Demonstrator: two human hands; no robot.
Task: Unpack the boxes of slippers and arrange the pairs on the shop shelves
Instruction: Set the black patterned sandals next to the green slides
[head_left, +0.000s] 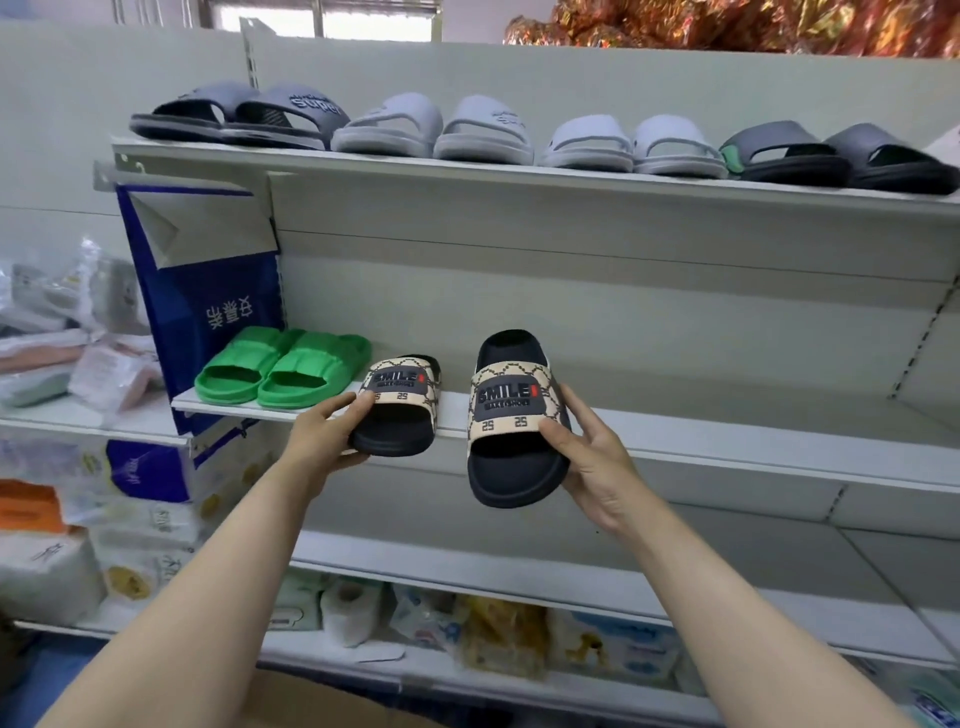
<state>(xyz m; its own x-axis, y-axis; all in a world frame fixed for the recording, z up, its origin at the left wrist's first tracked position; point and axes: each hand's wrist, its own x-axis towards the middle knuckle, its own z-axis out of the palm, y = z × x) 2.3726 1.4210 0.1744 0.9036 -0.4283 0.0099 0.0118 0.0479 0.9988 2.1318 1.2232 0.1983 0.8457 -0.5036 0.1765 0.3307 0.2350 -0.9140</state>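
Two black slippers with beige patterned "SMILE" straps are at the front edge of the middle shelf (727, 441). My left hand (324, 436) grips the toe of the left slipper (400, 410), which rests on the shelf beside a green pair (283, 369). My right hand (592, 457) holds the right slipper (511, 415) by its side, thumb on the strap. That slipper is tilted, its toe hanging out past the shelf edge.
The top shelf (519, 171) carries several grey and dark pairs in a row. A blue bag (208, 291) hangs left of the green pair. Wrapped goods fill the left shelves and the bottom shelf (467, 623). A cardboard box (322, 701) sits below.
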